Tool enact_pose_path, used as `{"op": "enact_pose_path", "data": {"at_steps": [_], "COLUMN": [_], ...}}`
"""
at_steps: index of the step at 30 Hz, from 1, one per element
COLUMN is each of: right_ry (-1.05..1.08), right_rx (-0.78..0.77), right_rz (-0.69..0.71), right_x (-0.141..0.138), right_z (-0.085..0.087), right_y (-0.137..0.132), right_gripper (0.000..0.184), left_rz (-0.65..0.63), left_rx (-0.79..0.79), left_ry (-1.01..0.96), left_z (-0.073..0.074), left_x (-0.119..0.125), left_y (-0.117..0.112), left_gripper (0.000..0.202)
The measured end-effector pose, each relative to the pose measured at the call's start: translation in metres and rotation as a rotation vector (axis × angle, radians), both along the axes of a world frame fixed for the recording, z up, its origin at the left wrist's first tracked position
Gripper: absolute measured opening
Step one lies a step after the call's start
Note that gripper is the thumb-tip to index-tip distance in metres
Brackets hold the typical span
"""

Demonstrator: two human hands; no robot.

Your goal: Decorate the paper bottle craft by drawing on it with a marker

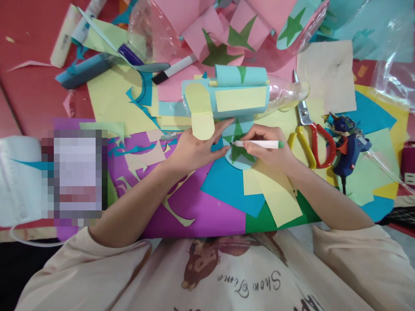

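A white marker with a green end (pixel 261 144) is held in my right hand (pixel 270 149), its tip on a green star (pixel 239 152) that is drawn on a light blue paper flap (pixel 229 156). My left hand (pixel 197 149) lies with fingers spread, its fingertips on that flap's left edge. The flap hangs at the near side of a clear plastic bottle (pixel 285 90) lying sideways, wrapped in light blue paper (pixel 240 111). A pale yellow strip (pixel 240 99) and a rounded yellow piece (pixel 202 125) are on the wrap. Another blue fin with green (pixel 233 75) stands on top.
Red-and-yellow-handled scissors (pixel 304 114) and a blue glue gun (pixel 350 157) lie at the right. A black-capped marker (pixel 175 69) is behind the bottle. Pink pieces with green stars (pixel 223 43) are at the back. A blurred phone-like object (pixel 78 172) and paper scraps (pixel 145 155) are at the left.
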State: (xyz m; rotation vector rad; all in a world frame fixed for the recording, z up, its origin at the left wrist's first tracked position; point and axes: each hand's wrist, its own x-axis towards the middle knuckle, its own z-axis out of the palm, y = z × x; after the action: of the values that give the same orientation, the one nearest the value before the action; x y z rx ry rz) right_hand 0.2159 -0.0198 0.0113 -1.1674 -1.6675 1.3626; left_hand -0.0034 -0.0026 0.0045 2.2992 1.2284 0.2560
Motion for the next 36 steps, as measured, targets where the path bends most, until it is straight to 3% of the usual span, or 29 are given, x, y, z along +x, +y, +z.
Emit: {"op": "enact_pose_path", "data": {"at_steps": [16, 23, 29, 36], "right_ry": [-0.017, 0.008, 0.014, -0.017], "right_rx": [0.017, 0.016, 0.064, 0.050], "right_rz": [-0.065, 0.009, -0.124, -0.100], "right_x": [0.0003, 0.0007, -0.0010, -0.0006], "right_z": [-0.0027, -0.0018, -0.0023, -0.0024], "right_y": [0.0003, 0.0003, -0.0009, 0.0005], "right_gripper": [0.015, 0.015, 0.013, 0.014], "left_rz": [0.010, -0.008, -0.011, 0.000], "left_rx": [-0.018, 0.033, 0.025, 0.001], "left_ry": [0.007, 0.011, 0.006, 0.007], "left_z": [-0.0002, -0.0015, -0.0021, -0.0021], "left_x": [0.0002, -0.0004, -0.0008, -0.0006], "left_y": [-0.0003, -0.0005, -0.0004, -0.0004], "left_gripper": [0.059, 0.058, 0.059, 0.059]}}
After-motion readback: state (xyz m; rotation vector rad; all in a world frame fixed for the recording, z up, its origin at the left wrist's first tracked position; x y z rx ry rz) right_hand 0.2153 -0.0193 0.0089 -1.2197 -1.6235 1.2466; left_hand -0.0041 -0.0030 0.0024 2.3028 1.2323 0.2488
